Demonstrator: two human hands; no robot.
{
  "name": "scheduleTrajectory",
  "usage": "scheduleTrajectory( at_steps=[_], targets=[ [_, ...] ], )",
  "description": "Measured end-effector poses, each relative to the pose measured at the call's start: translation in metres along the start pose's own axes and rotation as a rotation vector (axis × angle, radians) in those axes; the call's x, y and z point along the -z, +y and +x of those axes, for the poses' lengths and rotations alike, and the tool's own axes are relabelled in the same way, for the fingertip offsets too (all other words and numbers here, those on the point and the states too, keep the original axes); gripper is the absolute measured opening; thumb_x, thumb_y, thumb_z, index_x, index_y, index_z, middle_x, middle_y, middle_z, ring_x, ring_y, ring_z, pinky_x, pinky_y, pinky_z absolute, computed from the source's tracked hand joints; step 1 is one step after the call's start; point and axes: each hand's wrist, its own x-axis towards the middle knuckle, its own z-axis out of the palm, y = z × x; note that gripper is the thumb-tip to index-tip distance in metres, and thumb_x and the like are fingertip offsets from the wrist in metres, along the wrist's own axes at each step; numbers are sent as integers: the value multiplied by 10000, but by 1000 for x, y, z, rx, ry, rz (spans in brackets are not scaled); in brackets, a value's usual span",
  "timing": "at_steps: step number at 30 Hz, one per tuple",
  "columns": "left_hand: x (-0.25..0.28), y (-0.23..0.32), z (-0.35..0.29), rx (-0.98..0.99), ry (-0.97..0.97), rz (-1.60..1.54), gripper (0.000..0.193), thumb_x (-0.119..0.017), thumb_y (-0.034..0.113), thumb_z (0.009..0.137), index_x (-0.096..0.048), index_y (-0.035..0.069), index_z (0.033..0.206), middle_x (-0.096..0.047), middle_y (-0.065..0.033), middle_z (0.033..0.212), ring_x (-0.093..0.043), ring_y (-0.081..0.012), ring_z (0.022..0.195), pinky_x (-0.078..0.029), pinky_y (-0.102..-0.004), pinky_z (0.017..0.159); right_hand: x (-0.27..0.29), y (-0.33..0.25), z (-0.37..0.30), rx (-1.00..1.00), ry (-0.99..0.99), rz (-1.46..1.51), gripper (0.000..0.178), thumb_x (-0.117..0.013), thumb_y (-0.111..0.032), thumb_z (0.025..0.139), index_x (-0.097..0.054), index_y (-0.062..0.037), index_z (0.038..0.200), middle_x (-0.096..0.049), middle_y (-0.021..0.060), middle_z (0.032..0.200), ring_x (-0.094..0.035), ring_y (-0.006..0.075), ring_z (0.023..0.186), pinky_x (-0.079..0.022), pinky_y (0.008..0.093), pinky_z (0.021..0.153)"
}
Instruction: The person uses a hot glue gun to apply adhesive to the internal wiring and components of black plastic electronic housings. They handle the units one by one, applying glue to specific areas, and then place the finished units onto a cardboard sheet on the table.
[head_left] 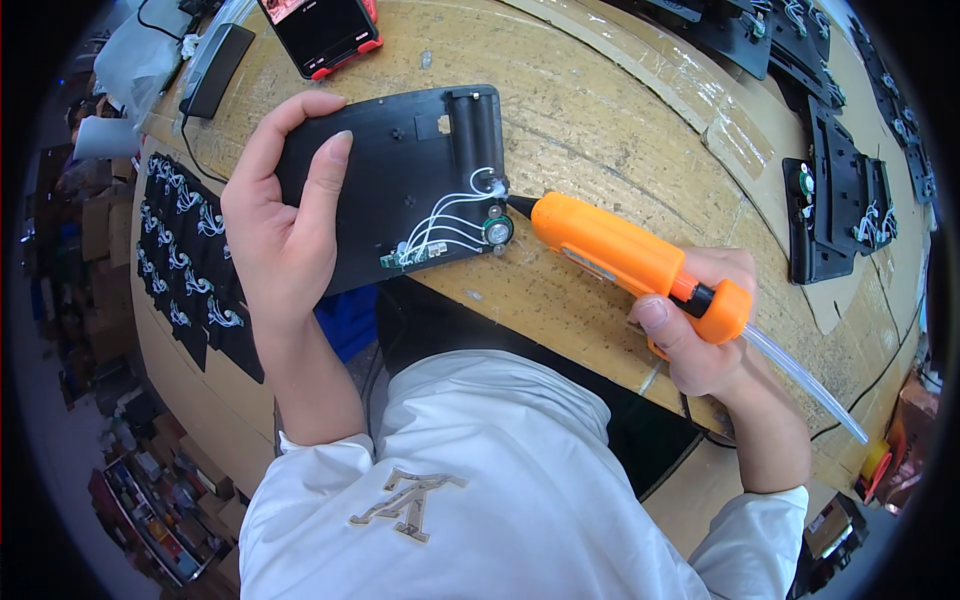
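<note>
My left hand (290, 200) grips the left side of a black plastic panel (390, 160), its thumb on the upper face. White wires (437, 220) run across the panel's lower right from a small green circuit board (412, 256) to the right edge, where a round metal part (497, 231) sits. Wrapped in my right hand (705, 330) is an orange hot glue gun (610, 240). Its black nozzle points left and meets the panel's right edge, close to the wire ends. A clear glue stick (805, 380) sticks out of the gun's back.
Several black panels with wired boards (835, 200) lie on the right. More small wired pieces (180, 250) are laid out on black sheets at the left. A phone in a red case (320, 35) and a dark power strip (220, 70) lie at the far side of the cardboard-covered table (600, 130).
</note>
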Motion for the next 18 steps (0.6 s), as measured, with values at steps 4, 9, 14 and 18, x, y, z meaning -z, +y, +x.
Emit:
scheduleTrajectory(
  at_steps=[4, 9, 14, 18],
  targets=[
    [0, 1, 0, 17, -3, -8, 197, -636, 35, 927, -629, -12, 1118, -645, -35, 978, -588, -84, 863, -477, -209, 780, -1, 1, -1, -13, -3, 3, 363, -776, -236, 792, -522, -60, 602, -437, 71, 496, -453, 226, 408, -352, 317, 431],
    [1, 6, 1, 6, 8, 82, 200, -637, 27, 910, -635, -11, 1107, -650, -37, 950, -593, -84, 848, -475, -214, 770, 0, 2, -1, 1, -18, -34, 351, -769, -245, 792, -532, -61, 610, -419, 70, 494, -444, 233, 407, -346, 328, 432],
    [0, 12, 0, 7, 18, 112, 202, -641, 29, 903, -636, -16, 1099, -653, -44, 935, -600, -89, 836, -474, -215, 768, -1, 3, -1, 22, -25, -35, 346, -763, -253, 793, -536, -62, 613, -407, 68, 493, -434, 238, 407, -339, 334, 431],
    [0, 12, 0, -21, 18, 123, 200, -640, 26, 902, -636, -19, 1097, -660, -56, 941, -604, -89, 845, -476, -217, 768, 0, 2, -2, 6, -20, -12, 342, -752, -269, 803, -550, -58, 625, -416, 69, 500, -443, 233, 417, -343, 332, 438]
  ],
)
